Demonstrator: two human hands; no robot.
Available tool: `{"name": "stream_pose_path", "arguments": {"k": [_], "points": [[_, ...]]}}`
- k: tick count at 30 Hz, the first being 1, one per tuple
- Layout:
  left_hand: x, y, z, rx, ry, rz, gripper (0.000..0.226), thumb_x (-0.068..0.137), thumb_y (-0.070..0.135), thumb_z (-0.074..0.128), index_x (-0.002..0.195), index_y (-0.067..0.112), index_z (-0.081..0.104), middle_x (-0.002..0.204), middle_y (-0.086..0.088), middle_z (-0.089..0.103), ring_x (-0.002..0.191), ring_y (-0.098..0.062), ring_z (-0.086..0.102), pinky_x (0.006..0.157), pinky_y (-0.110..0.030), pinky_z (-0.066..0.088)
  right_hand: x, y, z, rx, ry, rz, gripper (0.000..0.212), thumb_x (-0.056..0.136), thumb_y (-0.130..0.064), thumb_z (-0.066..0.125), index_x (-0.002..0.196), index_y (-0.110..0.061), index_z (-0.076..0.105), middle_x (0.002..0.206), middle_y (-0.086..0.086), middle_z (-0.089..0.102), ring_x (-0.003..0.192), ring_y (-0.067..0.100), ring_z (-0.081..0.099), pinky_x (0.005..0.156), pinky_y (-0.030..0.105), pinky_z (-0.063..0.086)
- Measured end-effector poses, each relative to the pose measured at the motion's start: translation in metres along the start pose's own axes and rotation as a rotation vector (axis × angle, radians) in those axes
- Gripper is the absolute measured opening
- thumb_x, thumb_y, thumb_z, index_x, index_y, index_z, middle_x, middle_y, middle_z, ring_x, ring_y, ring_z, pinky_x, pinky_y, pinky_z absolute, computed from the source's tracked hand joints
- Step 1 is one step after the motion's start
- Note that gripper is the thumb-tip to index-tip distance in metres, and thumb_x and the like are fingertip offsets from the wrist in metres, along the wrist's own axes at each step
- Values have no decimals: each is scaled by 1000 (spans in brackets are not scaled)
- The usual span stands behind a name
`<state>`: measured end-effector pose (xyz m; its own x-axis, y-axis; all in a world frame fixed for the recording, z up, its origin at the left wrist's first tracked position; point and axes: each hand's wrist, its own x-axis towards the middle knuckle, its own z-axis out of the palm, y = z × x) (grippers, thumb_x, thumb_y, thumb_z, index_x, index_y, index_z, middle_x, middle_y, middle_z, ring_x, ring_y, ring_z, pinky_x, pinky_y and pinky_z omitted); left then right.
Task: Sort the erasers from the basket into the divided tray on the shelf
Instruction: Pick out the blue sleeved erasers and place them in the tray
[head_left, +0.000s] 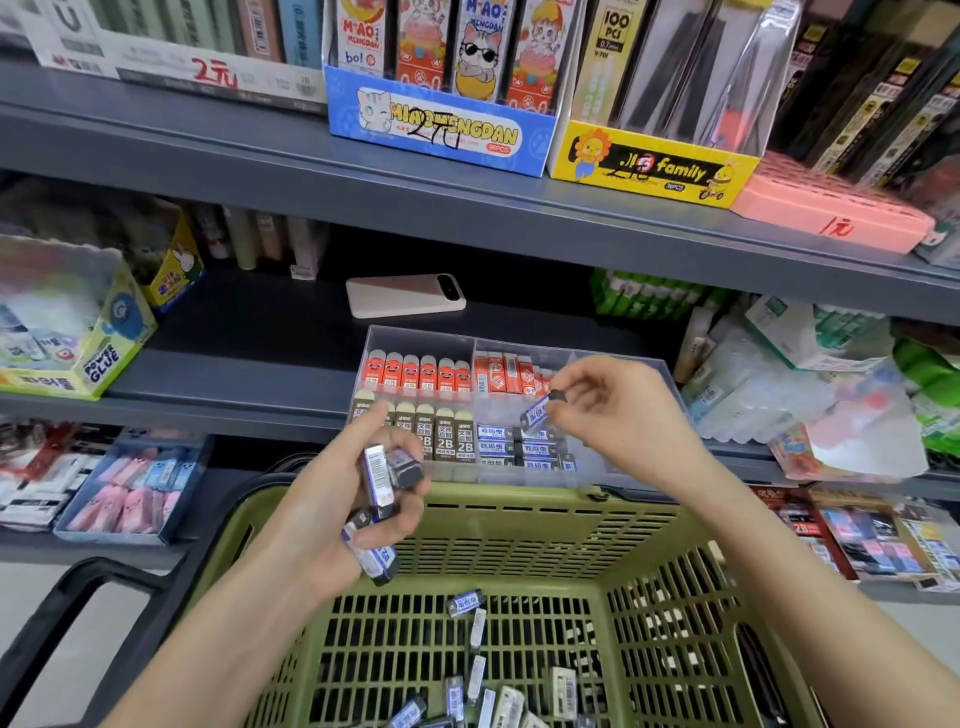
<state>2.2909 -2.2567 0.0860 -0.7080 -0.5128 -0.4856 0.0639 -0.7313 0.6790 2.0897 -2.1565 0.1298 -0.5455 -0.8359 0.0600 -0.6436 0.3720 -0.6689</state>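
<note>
Blue-sleeved eraser (535, 414) pinched in the right hand (618, 410) hovers over the divided tray (415, 340); the left hand (358, 499), gripping a loose bunch of erasers (382, 480) above the basket (519, 512), could spill them.

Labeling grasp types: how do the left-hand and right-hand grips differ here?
Left hand clutches several erasers in curled fingers; right hand pinches a single eraser at its fingertips. Left hand hovers by the green basket's far rim; right hand is over the divided tray. Both hold the same blue-and-white sleeved kind.
</note>
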Motion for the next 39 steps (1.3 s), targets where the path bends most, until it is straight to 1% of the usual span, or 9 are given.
{"name": "stream_pose_path", "arguments": {"k": [5,8,11,15,21,29,33,36,39], "points": [[1,1,-6,10,-5,31,48,89,46,48,63,7,59,57,-14,47,31,-14,33,24,-10,18,34,6,23,-485,-262,-126,7,76,-16,68,82,-13,67,67,-12,52,71,11,52,68,23,41],[2,1,-7,2,-24,51,47,88,44,48,63,5,59,57,-14,47,30,-14,33,25,-10,17,41,3,36,-346,-404,-122,13,76,-17,74,86,-10,70,64,-12,54,61,2,49,63,21,43],[3,1,-8,8,-29,59,48,91,43,46,65,5,59,57,-14,46,31,-15,34,24,-11,18,41,8,36,-326,-370,-135,11,83,-11,65,91,-7,72,74,-4,65,70,10,58,59,12,42],[4,0,-10,20,-30,73,46,88,44,47,65,5,58,58,-14,46,32,-16,35,25,-11,17,38,21,32,-519,-282,-184,13,86,-21,62,92,-19,74,95,-5,71,92,13,60,81,29,49],[4,-1,-11,20,-48,93,47,91,42,45,67,4,57,58,-14,46,31,-15,34,25,-11,17,36,28,42,-477,-359,-195,19,86,-28,65,102,-21,72,98,-5,70,84,8,54,71,21,36],[4,-1,-12,7,-37,94,46,90,41,45,66,5,59,58,-14,45,31,-16,36,25,-11,19,34,33,40,-333,-508,-164,14,87,-19,65,96,-11,72,98,-1,71,77,4,55,71,16,39],[4,0,-11,8,-43,82,47,90,42,44,66,5,59,59,-14,44,31,-16,35,26,-10,19,36,33,38,-213,-603,-97,28,92,-21,58,95,5,69,96,14,71,86,28,64,78,23,51],[5,-1,-11,12,-44,80,49,93,42,41,69,4,60,60,-15,45,31,-16,36,27,-11,18,34,32,36,-165,-653,-39,40,96,-22,51,87,16,61,84,22,67,79,37,60,69,19,49],[6,-3,-7,12,-42,78,52,97,42,37,72,4,62,59,-15,47,31,-16,36,26,-11,19,24,21,35,-190,-488,-111,44,97,-30,47,92,10,64,95,24,66,90,36,61,81,35,49]]}}
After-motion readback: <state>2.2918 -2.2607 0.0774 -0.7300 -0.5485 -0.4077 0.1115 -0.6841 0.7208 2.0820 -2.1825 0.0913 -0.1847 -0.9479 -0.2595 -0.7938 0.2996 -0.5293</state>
